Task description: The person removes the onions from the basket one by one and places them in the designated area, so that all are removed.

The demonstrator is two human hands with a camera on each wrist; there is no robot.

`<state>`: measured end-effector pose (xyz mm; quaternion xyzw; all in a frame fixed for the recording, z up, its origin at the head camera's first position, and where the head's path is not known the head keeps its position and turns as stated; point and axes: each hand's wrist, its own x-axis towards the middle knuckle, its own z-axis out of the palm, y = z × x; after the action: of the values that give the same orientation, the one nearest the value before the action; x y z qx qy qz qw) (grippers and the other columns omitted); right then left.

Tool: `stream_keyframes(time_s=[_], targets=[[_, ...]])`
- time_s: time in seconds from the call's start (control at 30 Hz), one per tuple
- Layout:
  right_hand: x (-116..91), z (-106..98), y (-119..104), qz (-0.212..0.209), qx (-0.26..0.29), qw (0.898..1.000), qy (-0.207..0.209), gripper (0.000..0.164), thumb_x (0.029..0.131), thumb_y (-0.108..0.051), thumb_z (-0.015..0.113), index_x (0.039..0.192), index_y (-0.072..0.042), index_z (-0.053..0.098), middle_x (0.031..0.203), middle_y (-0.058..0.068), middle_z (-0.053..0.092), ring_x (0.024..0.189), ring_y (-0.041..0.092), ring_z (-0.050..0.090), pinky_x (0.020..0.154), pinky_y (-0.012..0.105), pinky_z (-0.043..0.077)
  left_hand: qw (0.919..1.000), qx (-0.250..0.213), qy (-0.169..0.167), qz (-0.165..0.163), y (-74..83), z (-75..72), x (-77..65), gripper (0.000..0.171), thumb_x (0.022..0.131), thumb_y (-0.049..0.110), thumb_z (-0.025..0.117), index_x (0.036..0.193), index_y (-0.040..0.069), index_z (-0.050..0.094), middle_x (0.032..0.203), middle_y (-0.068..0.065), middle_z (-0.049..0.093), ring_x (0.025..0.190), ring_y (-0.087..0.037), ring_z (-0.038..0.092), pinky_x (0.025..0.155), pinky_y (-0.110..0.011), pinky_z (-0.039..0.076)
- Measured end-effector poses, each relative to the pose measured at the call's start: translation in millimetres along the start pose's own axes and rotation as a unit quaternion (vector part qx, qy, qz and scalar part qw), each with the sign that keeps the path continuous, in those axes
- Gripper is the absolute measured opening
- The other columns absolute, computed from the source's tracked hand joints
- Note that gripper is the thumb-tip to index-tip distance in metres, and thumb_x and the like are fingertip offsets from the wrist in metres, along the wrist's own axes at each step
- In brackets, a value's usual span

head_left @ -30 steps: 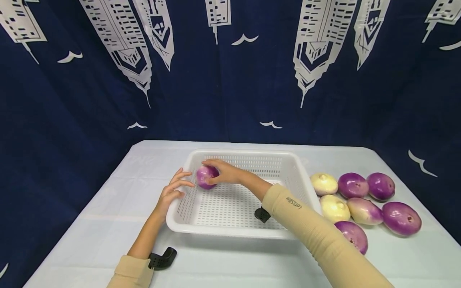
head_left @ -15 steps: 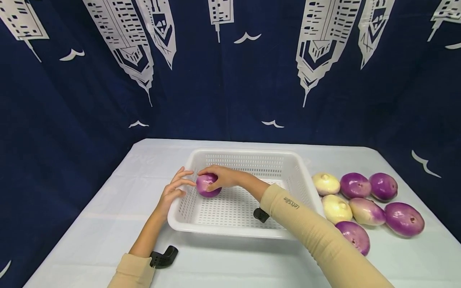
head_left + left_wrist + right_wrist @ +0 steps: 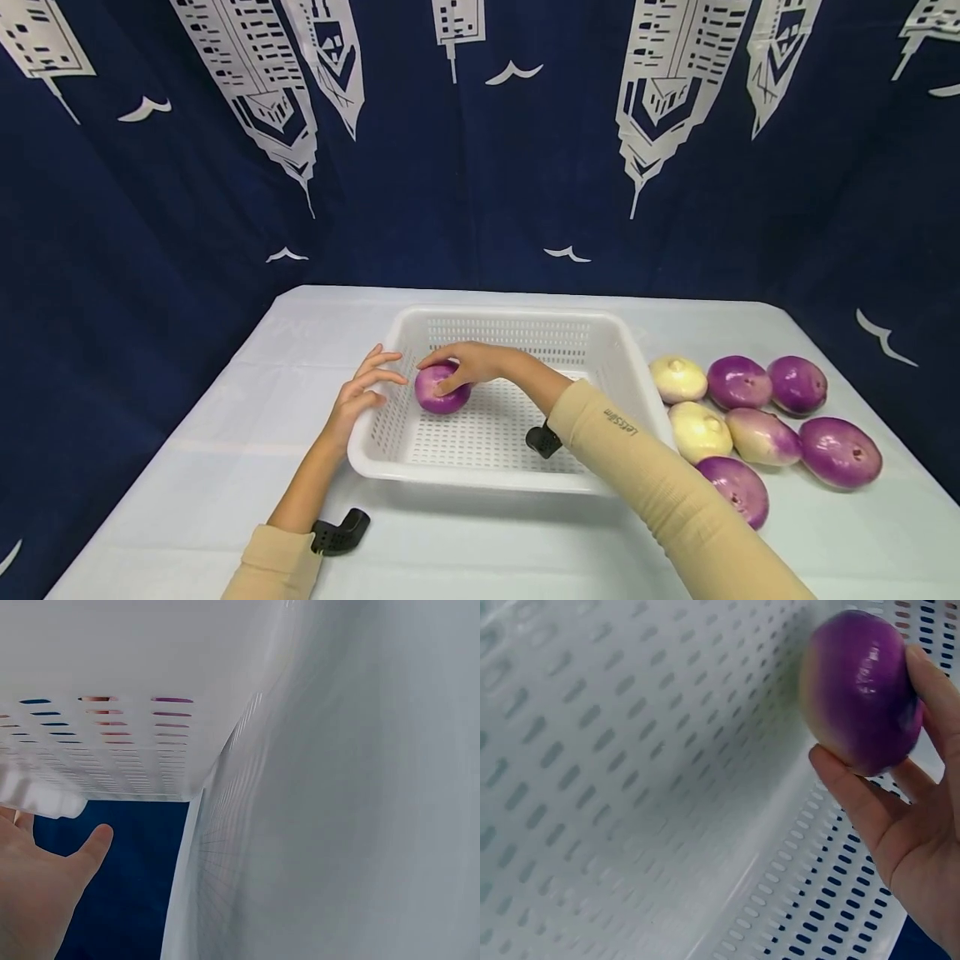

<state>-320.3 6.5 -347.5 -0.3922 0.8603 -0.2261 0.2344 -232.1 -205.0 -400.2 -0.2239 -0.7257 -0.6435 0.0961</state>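
Observation:
My right hand (image 3: 474, 363) grips a glossy purple onion (image 3: 433, 398) inside the white perforated plastic basket (image 3: 480, 480), near its left end. In the right wrist view, thumb and fingers pinch the onion (image 3: 859, 690) close over the slotted floor, and its paler end faces away from the palm. My left hand (image 3: 356, 402) is at the basket's left rim with fingers loosely extended and spread. Seen from the left wrist, this hand (image 3: 37, 881) has its thumb stretched out beside the basket's outer wall (image 3: 135, 645), and its fingertips are partly hidden.
Right of the basket lie several more onions: pale yellow ones (image 3: 701, 432), a half-purple one (image 3: 762, 437) and purple ones (image 3: 840, 452). A white cloth covers the table (image 3: 187, 467). Behind it hangs a dark blue printed curtain (image 3: 465, 183).
My right hand has moved the onion slightly right and nearer to me inside the basket, away from the left wall. The left hand stays at the rim.

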Motion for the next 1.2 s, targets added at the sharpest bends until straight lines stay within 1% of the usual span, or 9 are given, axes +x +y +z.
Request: stream_keyframes(time_s=[0.13, 0.3, 0.43, 0.6, 0.67, 0.83, 1.0, 1.13, 1.2], targets=[[-6.3, -5.4, -1.3, 0.017, 0.019, 1.000, -0.017, 0.052, 0.082, -0.027, 0.064, 0.132, -0.020, 0.048, 0.139, 0.006, 0.042, 0.126, 0.024, 0.041, 0.095, 0.039, 0.045, 1.0000, 0.006, 0.002, 0.003, 0.4, -0.4, 0.8, 0.038, 0.068, -0.001, 0.039, 0.089, 0.015, 0.067, 0.130, 0.004, 0.044, 0.141, -0.030, 0.001, 0.108, -0.061, -0.006], [-15.8, -10.7, -2.9, 0.038, 0.032, 0.999, -0.023, 0.051, 0.082, -0.028, 0.064, 0.131, -0.024, 0.049, 0.137, 0.006, 0.043, 0.122, 0.024, 0.043, 0.086, 0.034, 0.051, 0.9999, 0.011, 0.000, 0.006, 0.3, -0.1, -0.6, 0.037, 0.069, 0.000, 0.039, 0.089, 0.011, 0.067, 0.128, 0.011, 0.045, 0.140, -0.032, 0.000, 0.108, -0.062, -0.006], [-22.8, -16.5, -4.4, 0.034, 0.045, 0.998, -0.006, 0.051, 0.081, -0.028, 0.065, 0.130, -0.025, 0.049, 0.137, 0.005, 0.044, 0.120, 0.024, 0.045, 0.084, 0.034, 0.052, 0.9999, 0.011, -0.001, 0.007, 1.5, 0.5, -0.5, 0.036, 0.069, 0.000, 0.039, 0.089, 0.011, 0.066, 0.127, 0.011, 0.045, 0.140, -0.030, 0.001, 0.107, -0.062, -0.006], [-33.9, -24.9, -6.1, 0.013, 0.054, 0.998, 0.018, 0.050, 0.081, -0.028, 0.065, 0.128, -0.026, 0.051, 0.135, 0.003, 0.048, 0.119, 0.022, 0.046, 0.089, 0.035, 0.049, 0.9999, 0.014, 0.001, 0.007, 2.3, 0.8, -0.1, 0.034, 0.069, 0.000, 0.038, 0.090, 0.004, 0.065, 0.127, 0.010, 0.045, 0.140, -0.028, 0.001, 0.107, -0.062, -0.006], [-38.8, -28.1, -6.7, 0.011, 0.063, 0.998, 0.019, 0.050, 0.081, -0.028, 0.065, 0.128, -0.026, 0.051, 0.134, 0.001, 0.048, 0.118, 0.020, 0.046, 0.090, 0.034, 0.048, 0.9998, 0.016, 0.002, 0.007, 1.9, 0.9, -0.5, 0.034, 0.069, 0.000, 0.038, 0.091, 0.001, 0.064, 0.127, 0.010, 0.045, 0.140, -0.029, 0.001, 0.107, -0.062, -0.006], [-52.0, -35.7, -9.0, 0.011, 0.097, 0.995, 0.026, 0.050, 0.081, -0.025, 0.066, 0.129, -0.025, 0.051, 0.132, 0.002, 0.048, 0.115, 0.022, 0.047, 0.083, 0.033, 0.052, 0.9998, 0.021, 0.002, 0.007, 0.5, 0.5, -1.3, 0.033, 0.069, 0.000, 0.038, 0.092, -0.004, 0.063, 0.127, 0.010, 0.045, 0.140, -0.028, 0.001, 0.107, -0.062, -0.006], [-65.6, -43.6, -10.2, 0.011, 0.150, 0.987, 0.058, 0.051, 0.080, -0.021, 0.066, 0.129, -0.024, 0.050, 0.132, 0.003, 0.046, 0.114, 0.026, 0.048, 0.078, 0.034, 0.054, 0.9998, 0.022, 0.001, 0.002, -0.8, 0.3, -1.8, 0.034, 0.069, 0.000, 0.039, 0.093, -0.009, 0.060, 0.128, 0.010, 0.045, 0.141, -0.027, 0.000, 0.107, -0.063, -0.006], [-77.2, -50.6, -9.7, 0.006, 0.168, 0.981, 0.102, 0.051, 0.081, -0.021, 0.065, 0.129, -0.024, 0.049, 0.132, 0.006, 0.045, 0.109, 0.028, 0.052, 0.077, 0.035, 0.054, 0.9998, 0.022, 0.001, -0.001, -0.6, 0.9, -1.7, 0.034, 0.068, 0.001, 0.039, 0.094, -0.010, 0.059, 0.131, 0.004, 0.044, 0.141, -0.025, 0.000, 0.106, -0.064, -0.006], [-83.2, -53.8, -9.5, 0.005, 0.181, 0.975, 0.127, 0.051, 0.081, -0.020, 0.065, 0.130, -0.022, 0.049, 0.133, 0.008, 0.044, 0.108, 0.031, 0.054, 0.078, 0.036, 0.054, 0.9998, 0.021, 0.000, -0.002, -0.4, 1.2, -1.8, 0.034, 0.068, 0.001, 0.039, 0.094, -0.010, 0.059, 0.132, 0.001, 0.044, 0.141, -0.025, 0.000, 0.106, -0.064, -0.005]])
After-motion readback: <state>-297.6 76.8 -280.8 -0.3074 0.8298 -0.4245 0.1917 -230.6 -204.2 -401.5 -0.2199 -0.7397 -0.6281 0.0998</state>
